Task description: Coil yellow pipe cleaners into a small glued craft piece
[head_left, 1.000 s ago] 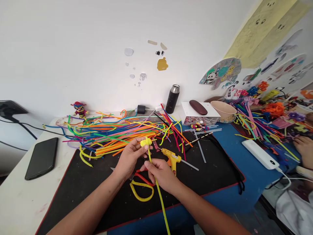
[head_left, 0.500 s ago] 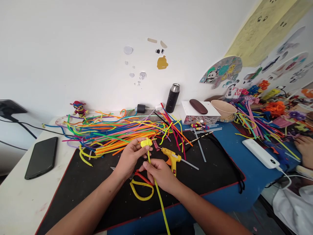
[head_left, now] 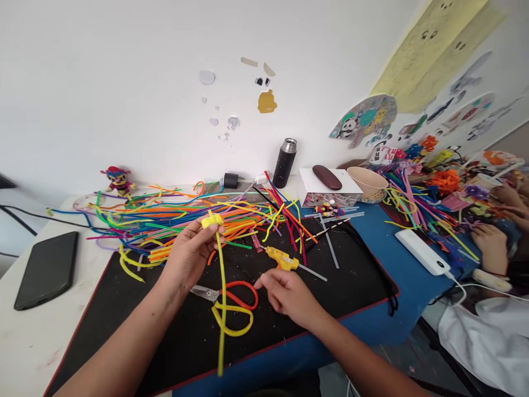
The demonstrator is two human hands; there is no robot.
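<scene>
My left hand (head_left: 194, 242) pinches a yellow pipe cleaner (head_left: 222, 298) at its thick, wound-up end. The long free end hangs down in front of the scissors and the black mat. My right hand (head_left: 291, 298) is half curled with its fingers apart and holds nothing. Its fingertips are right beside the red loop of the scissors (head_left: 247, 285); whether they touch it I cannot tell. The scissors lie on the mat, blades to the left, with one red and one yellow-wrapped handle. Just beyond my right hand lies a yellow glue gun (head_left: 281, 257) with a clear glue stick in it.
A pile of coloured pipe cleaners (head_left: 165, 220) spreads behind the black mat (head_left: 136, 331). A black flask (head_left: 285, 164), a white box (head_left: 306, 184) and a bowl (head_left: 367, 182) stand by the wall. At right are a white power bank (head_left: 421, 252) and another person's hand (head_left: 490, 245).
My right hand has let go of the yellow pipe cleaner and moved to the scissors' red loop. My left hand has drawn left with the pipe cleaner; the view has shifted slightly.
</scene>
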